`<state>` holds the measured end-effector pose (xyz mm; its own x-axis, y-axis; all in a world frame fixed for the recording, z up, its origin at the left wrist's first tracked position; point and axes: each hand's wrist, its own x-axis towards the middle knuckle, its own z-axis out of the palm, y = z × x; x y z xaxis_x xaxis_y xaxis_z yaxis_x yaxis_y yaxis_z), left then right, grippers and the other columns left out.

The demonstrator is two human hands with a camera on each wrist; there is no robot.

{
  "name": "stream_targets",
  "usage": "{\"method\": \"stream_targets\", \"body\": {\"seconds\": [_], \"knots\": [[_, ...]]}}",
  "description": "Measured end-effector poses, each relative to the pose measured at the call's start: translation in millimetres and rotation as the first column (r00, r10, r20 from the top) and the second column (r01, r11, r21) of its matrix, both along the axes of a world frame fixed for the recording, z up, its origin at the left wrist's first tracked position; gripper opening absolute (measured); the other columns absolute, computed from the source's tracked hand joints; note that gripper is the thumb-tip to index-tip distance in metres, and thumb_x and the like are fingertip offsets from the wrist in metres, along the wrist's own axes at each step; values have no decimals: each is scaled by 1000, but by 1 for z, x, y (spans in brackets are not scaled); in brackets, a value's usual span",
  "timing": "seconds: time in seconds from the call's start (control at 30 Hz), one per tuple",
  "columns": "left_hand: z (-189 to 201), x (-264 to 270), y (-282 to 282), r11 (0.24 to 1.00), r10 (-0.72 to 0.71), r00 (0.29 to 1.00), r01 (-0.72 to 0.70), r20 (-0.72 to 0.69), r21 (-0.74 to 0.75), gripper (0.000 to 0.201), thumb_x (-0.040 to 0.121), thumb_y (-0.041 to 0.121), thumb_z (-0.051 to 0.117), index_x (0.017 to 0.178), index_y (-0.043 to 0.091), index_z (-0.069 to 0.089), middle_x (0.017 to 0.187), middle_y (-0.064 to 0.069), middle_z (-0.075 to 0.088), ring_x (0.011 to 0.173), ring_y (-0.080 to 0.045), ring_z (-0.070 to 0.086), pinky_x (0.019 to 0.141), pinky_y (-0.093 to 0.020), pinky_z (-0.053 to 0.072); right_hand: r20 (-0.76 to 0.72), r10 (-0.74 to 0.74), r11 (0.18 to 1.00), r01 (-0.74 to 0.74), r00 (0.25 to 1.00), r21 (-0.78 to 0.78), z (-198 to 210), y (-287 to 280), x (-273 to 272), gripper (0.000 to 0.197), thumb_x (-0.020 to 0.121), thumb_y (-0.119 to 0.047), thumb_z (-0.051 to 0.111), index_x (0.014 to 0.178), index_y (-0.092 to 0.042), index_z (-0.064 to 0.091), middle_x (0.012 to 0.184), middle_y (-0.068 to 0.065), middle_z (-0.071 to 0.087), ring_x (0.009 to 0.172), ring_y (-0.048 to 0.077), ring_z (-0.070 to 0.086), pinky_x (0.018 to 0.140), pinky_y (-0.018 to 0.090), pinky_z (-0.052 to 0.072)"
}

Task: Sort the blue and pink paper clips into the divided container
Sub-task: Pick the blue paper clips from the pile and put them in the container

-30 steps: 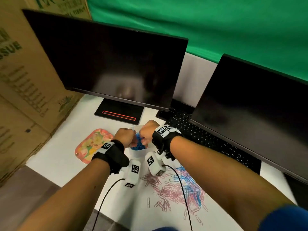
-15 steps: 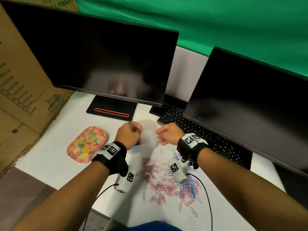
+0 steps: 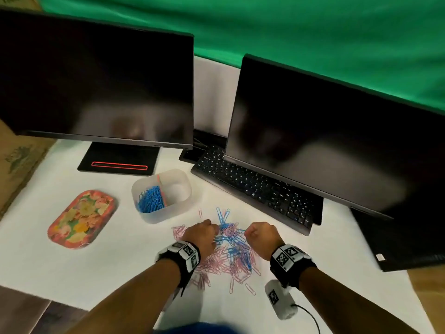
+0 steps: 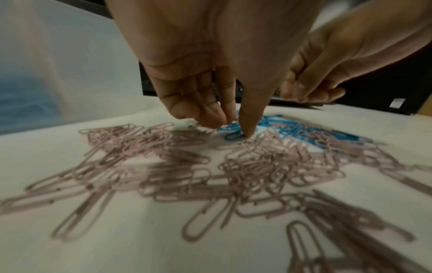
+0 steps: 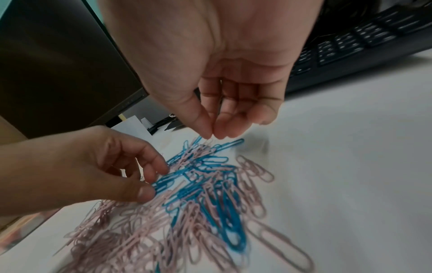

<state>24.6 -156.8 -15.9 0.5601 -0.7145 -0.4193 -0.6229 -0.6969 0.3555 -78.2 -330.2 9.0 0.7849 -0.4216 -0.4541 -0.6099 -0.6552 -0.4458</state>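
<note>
A mixed pile of pink and blue paper clips [image 3: 231, 256] lies on the white table. Behind it to the left stands the translucent divided container [image 3: 183, 203], with blue clips [image 3: 150, 200] in its left compartment; the right one looks bare. Both hands are down at the pile's far edge. My left hand [image 3: 215, 231] has curled fingers, and its thumb and forefinger pinch a blue clip [image 5: 163, 180]. My right hand [image 5: 211, 136] brings thumb and forefinger tips together on the end of a blue clip [image 5: 198, 139].
A flowered oval tray [image 3: 81, 219] lies left of the container. Two dark monitors [image 3: 96, 80] and a black keyboard [image 3: 255, 189] stand behind and to the right. A cardboard box [image 3: 19, 160] borders the left side. A cable [image 3: 310, 314] trails off my right wrist.
Both hands have come back from above the container to the clip pile and lowered onto it. The container now stands uncovered.
</note>
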Motion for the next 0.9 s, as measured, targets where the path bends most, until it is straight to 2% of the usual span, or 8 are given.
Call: {"method": "stream_targets", "body": {"seconds": [0.1,0.2,0.3,0.5,0.63,0.73,0.8,0.9], "knots": [[-4,1,0,1000,-25,998,24,64,21,21,92,24,53,111,18,58,114,-5,53,104,-28,59,88,-41,50,15,-6,1000,6,1000,-4,-3,-5,-12,20,84,-14,54,89,-18,73,94,-1,73,89,16,66,72,16,45],[-3,1,2,998,-50,993,46,102,36,15,92,23,50,102,16,59,109,-6,54,99,-29,59,82,-41,51,26,-16,999,16,1000,31,-7,-5,-19,19,82,-12,55,84,-23,71,91,0,73,85,16,66,72,18,47],[-4,0,3,993,-92,987,82,128,79,18,92,20,49,108,15,56,112,-7,53,102,-30,58,81,-42,50,40,-14,998,11,999,56,-10,-5,-23,19,81,-13,56,77,-29,64,86,0,72,80,17,66,72,21,52],[-1,0,10,996,-57,988,47,143,71,34,89,14,52,122,17,46,117,-7,54,104,-29,58,83,-41,51,77,0,998,-5,997,65,-12,-4,-23,18,83,-14,56,82,-28,68,81,-5,66,78,13,62,71,17,47],[-1,1,8,992,-113,986,105,125,63,30,89,14,52,118,18,51,118,-6,51,104,-28,57,84,-41,51,91,4,998,-10,996,66,-12,-5,-25,20,83,-13,55,79,-30,64,79,-5,66,75,11,60,63,9,41],[-1,0,2,990,-130,984,122,122,70,30,92,23,52,121,17,54,121,-5,50,108,-27,56,87,-40,50,97,4,997,-11,995,71,-12,-5,-27,20,82,-13,55,79,-31,62,79,-7,65,73,9,59,59,5,37],[-1,-1,-3,988,-144,979,134,142,75,31,92,27,52,120,15,56,120,-5,50,109,-27,56,86,-39,50,101,0,998,-6,995,68,-11,-5,-30,20,82,-12,55,79,-31,62,76,-9,62,74,10,58,59,5,38],[0,-2,-10,974,-207,959,183,192,134,24,93,22,49,113,11,56,117,-9,53,105,-29,56,81,-41,49,96,-14,998,8,995,65,-11,-7,-34,20,83,-12,55,79,-31,62,77,-8,63,75,11,60,60,8,40]]}}
